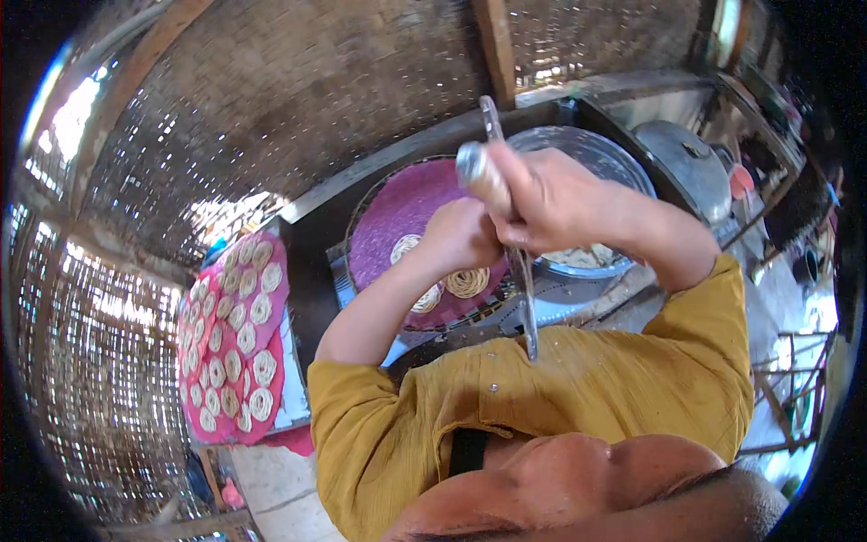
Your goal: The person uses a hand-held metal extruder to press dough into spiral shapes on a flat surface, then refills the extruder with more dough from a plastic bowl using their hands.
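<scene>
My right hand (562, 200) is closed around a pale cylinder with a shiny metal end (471, 162), over the right side of a round tray. A long, narrow bar (523, 291) passes by the hands, its near end in front of my shirt; how it joins the cylinder cannot be told. Just left of and below the right hand, my left hand (460, 234) is curled, and what its fingers hold is hidden. Under the hands lies the tray with a purple cloth (393, 210). Coiled rounds of pale strands (467, 281) lie on the cloth, partly covered by my left forearm.
A large metal basin (589, 271) with pale, dough-like contents stands right of the tray. Beyond it is a domed metal lid (684, 159). At the left, pink cloths (223, 284) carry many coiled rounds. A woven wall (325, 74) and wooden post (496, 51) bound the far side.
</scene>
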